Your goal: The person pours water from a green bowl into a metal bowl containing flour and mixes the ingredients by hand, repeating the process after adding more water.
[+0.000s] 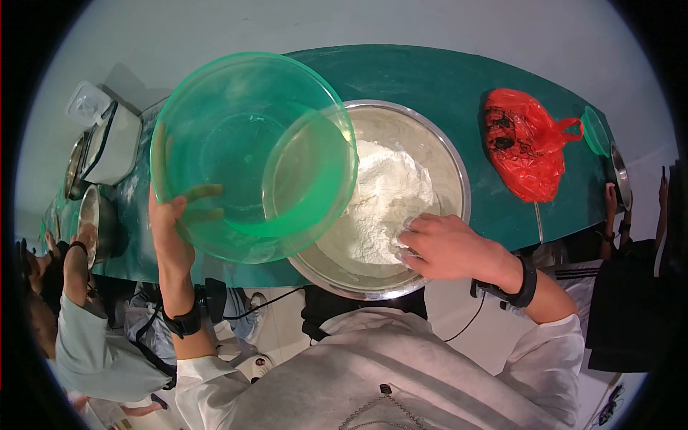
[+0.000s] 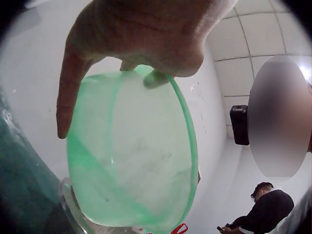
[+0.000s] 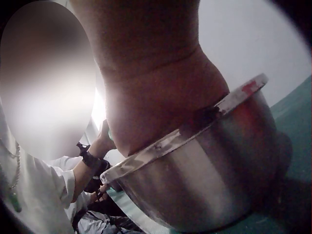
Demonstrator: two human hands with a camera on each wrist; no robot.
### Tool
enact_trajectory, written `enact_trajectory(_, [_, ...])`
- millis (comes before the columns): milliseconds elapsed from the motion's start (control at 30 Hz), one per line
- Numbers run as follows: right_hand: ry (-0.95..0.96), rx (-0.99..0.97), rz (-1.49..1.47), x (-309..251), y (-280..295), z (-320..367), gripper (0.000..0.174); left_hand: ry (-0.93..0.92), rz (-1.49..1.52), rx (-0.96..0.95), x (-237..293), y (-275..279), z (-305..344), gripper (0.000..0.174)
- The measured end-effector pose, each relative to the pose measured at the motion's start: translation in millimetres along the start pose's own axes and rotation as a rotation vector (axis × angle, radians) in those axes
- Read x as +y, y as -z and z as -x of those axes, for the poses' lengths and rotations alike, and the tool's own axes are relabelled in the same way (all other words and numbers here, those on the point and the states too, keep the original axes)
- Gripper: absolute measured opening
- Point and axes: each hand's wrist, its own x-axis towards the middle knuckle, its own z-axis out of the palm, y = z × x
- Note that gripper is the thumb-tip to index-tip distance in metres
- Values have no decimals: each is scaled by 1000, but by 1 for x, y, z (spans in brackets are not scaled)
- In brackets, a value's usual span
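Note:
A translucent green plastic basin (image 1: 244, 244) is held up tilted by my left hand (image 1: 172, 215), which grips it at its left edge. In the left wrist view, the fingers (image 2: 68, 105) of that hand spread along the basin's side near the rim. The basin overlaps the left part of a wide stainless steel bowl (image 1: 459, 165) in the head view. White flour (image 1: 394, 175) is heaped inside the bowl. My right hand (image 1: 448, 247) reaches over the bowl's near right side, its whitened fingertips at the flour. The right wrist view hides those fingers behind the bowl's wall (image 3: 195, 180).
A red plastic bag (image 1: 527, 154) lies on the green table (image 1: 401, 68) to the right, beside a small green bowl (image 1: 595, 131). At the left stand a white container (image 1: 115, 147) and another metal bowl (image 1: 100, 222). Other people are on both sides.

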Motion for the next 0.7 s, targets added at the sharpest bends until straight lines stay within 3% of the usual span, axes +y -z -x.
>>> enact_trajectory(200, [-11, -25, -36, 1, 4, -2, 26, 54, 41, 27, -7, 9, 4, 92])
enact_trajectory(267, [-26, -52, -58, 4, 9, -6, 26, 140, 196, 8, -26, 25, 6, 78])
enact_trajectory(367, [-71, -14, -18, 12, 16, -17, 28, 257, 305, 58, -39, 36, 6, 74])
enact_trajectory(433, [-133, 91, 17, 21, 14, -28, 32, 234, 335, 25, -28, 26, 8, 73])
enact_trajectory(467, [-182, 39, 3, 21, 20, -35, 42, 210, 364, -7, -23, 21, 8, 71])
enact_trajectory(600, [-308, -105, -40, 54, 22, -86, 48, 231, 495, -32, -40, 32, 11, 76])
enact_trajectory(667, [-438, -130, -117, 64, 25, -99, 54, 266, 566, 234, -64, 54, 11, 69])
enact_trajectory(700, [-437, -129, -116, 63, 28, -100, 54, 265, 567, 235, -64, 56, 15, 69])
